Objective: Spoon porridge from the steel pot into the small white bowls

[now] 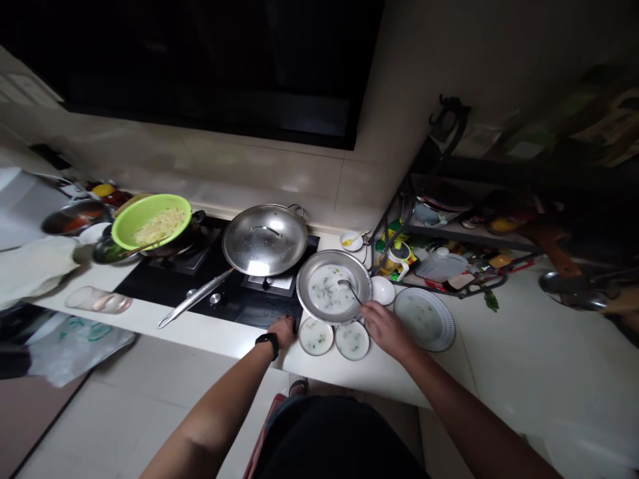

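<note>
My right hand point(384, 327) is closed around the handle of a metal spoon point(350, 288), whose head is in a wide metal basin point(305, 299). White liquid with dark and green bits fills part of that basin. Leaning at the front edge of the cooktop, my left hand point(283, 331) has its fingers curled in, and nothing shows in it. Two small bowls, a left one point(316, 336) and a right one point(352, 340), stand in front of the basin with similar white liquid. To the right, a large ribbed bowl point(449, 319) holds more of it.
A lidded pan point(265, 241) sits on the black cooktop point(239, 313), its long handle towards the front. Left are a green bowl point(182, 223) of pale shreds and a clear glass point(97, 299). A white bowl point(383, 291) and a metal rack point(379, 233) stand right.
</note>
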The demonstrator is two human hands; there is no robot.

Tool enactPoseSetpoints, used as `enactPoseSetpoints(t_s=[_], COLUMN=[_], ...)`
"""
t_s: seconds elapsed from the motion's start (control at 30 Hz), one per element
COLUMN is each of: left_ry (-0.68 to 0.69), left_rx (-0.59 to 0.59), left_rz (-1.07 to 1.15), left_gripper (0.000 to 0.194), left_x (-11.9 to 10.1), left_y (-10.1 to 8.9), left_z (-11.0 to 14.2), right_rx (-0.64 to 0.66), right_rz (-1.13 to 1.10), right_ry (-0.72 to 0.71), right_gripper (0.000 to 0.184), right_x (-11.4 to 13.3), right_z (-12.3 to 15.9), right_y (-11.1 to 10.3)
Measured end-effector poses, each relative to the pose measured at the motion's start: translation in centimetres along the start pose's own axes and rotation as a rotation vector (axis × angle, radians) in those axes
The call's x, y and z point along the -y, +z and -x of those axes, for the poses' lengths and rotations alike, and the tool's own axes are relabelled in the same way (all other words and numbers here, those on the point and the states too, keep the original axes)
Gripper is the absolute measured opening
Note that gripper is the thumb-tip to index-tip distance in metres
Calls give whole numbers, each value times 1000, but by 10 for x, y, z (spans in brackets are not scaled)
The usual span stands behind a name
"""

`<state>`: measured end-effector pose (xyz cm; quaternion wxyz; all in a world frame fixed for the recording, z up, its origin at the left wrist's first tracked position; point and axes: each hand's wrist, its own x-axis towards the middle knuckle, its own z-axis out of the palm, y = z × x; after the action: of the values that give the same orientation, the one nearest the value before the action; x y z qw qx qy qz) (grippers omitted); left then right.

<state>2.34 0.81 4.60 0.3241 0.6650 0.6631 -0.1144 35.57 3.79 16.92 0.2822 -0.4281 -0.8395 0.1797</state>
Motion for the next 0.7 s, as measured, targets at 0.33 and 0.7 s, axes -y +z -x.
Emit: enactPoseSetpoints(t_s=[0.33, 0.7], left_ry=[11, -10], left_rx=[4, 9], left_rz=[8, -13], left_gripper=[40, 32], left_x=[5, 2], left_y=[4, 3], left_z=[-3, -5], right_rx=[-145, -368], right_rz=[151, -308], right_ry=[171, 726], right_gripper=[29, 45], right_x=[1, -32], right_z=[77, 133], right_y=[-77, -39])
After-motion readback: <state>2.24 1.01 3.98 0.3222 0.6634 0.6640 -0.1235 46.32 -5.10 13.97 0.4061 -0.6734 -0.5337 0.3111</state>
